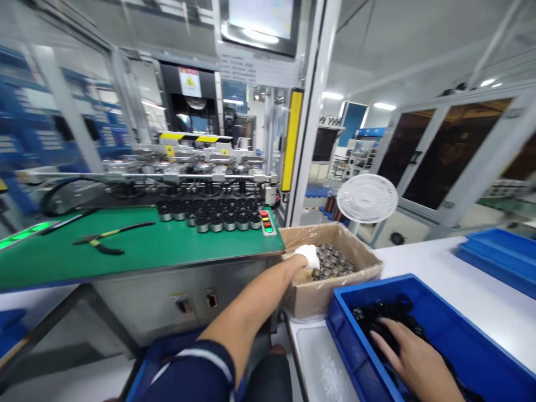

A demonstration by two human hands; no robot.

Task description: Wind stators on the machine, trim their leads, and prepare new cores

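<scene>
My left hand (307,257), in a white glove, reaches into an open cardboard box (307,301) lined with clear plastic. It touches or hovers just over a heap of small metallic-looking parts (333,261); its fingers are too blurred to read. Bare, my right hand (412,354) is down inside a blue plastic bin (469,335), over black parts (387,312) whose exact kind I cannot make out. Its thumb and forefinger are stretched out and apart, with no held thing visible between them. The other fingers are hidden.
On the green bench mat (167,245) lie pliers (98,239) and rows of round black-and-silver parts (218,215), beside a button panel (267,223). A machine with clamps (205,167) stands behind. Right of it are a white fan (367,198) and stacked blue trays (500,257).
</scene>
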